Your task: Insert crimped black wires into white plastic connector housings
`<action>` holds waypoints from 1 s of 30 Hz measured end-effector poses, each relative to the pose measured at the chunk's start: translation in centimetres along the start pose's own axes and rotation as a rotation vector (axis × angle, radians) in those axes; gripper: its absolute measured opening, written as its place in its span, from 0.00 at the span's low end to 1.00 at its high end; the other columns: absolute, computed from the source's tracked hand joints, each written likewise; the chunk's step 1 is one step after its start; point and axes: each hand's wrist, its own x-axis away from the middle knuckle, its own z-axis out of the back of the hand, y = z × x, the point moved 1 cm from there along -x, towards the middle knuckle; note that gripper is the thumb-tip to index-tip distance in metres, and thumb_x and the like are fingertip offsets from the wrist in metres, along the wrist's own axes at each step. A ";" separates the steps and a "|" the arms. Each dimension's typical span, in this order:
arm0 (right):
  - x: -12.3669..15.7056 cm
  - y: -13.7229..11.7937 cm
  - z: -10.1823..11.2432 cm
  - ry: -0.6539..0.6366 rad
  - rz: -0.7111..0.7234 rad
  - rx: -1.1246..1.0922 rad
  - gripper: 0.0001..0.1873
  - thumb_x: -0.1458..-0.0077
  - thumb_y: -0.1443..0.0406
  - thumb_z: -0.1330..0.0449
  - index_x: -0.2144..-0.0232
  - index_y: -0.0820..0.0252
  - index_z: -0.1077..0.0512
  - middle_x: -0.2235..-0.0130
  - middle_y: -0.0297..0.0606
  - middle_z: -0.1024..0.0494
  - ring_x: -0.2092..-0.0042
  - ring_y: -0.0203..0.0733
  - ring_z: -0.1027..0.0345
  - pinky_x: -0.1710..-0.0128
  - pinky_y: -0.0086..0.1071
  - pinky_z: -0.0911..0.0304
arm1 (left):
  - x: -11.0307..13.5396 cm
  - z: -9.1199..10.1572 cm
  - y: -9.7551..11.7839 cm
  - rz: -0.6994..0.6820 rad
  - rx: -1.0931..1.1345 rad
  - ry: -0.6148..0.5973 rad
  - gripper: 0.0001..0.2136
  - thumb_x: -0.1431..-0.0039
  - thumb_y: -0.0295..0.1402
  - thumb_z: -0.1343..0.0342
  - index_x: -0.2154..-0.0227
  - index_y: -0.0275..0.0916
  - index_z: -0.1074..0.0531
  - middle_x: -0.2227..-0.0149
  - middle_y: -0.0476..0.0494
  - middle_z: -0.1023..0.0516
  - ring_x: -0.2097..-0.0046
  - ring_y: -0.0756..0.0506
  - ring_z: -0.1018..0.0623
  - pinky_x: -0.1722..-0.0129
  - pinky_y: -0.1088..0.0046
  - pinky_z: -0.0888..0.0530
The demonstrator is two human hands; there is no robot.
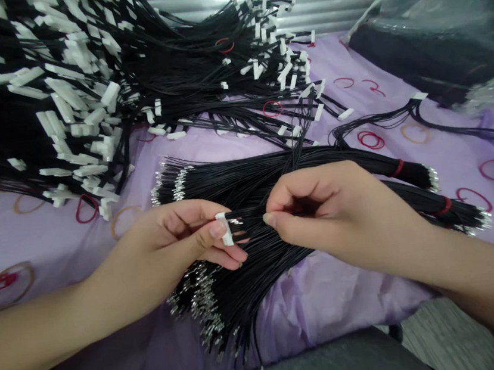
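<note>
My left hand (pixel 194 236) pinches a small white connector housing (pixel 225 229) between thumb and fingers. Black wires with metal ends show at the housing's right side. Just to the right, my right hand (pixel 317 209) is closed in a pinch at thumb and forefinger on a thin black wire (pixel 257 217), whose end points at the housing. Whether that end is inside the housing I cannot tell. Beneath both hands lies a spread bundle of black wires (pixel 257 268) with bare metal terminals (pixel 205 301) at its left end.
Heaps of black cables with white connectors (pixel 69 98) cover the back left. Red rubber bands (pixel 371 140) lie scattered on the purple cloth (pixel 344 281). A clear plastic bag (pixel 429 24) with dark contents sits at the back right. Two banded wire ends (pixel 445 205) stick out right.
</note>
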 end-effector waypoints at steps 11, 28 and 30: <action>0.1 0.1 0.0 -0.028 -0.008 -0.003 0.08 0.50 0.72 0.40 0.79 0.62 0.30 0.81 0.25 0.35 0.79 0.24 0.47 0.83 0.21 0.54 | 0.2 -0.2 0.2 -0.010 -0.047 0.005 0.03 0.41 0.28 0.35 0.71 0.37 0.19 0.73 0.49 0.16 0.70 0.49 0.16 0.68 0.83 0.18; 0.1 0.3 -0.2 -0.006 0.076 0.084 0.08 0.49 0.73 0.40 0.78 0.63 0.30 0.80 0.24 0.33 0.77 0.22 0.45 0.81 0.17 0.50 | 0.2 -0.1 -0.1 -0.013 -0.048 0.003 0.03 0.42 0.30 0.34 0.70 0.36 0.20 0.73 0.49 0.15 0.69 0.50 0.15 0.68 0.84 0.18; 0.1 0.3 -0.3 0.001 0.097 0.111 0.08 0.49 0.73 0.40 0.78 0.63 0.30 0.80 0.23 0.33 0.78 0.22 0.45 0.81 0.17 0.50 | 0.2 0.0 -0.3 -0.011 -0.052 0.006 0.04 0.42 0.32 0.34 0.69 0.36 0.20 0.72 0.49 0.15 0.69 0.50 0.15 0.68 0.84 0.18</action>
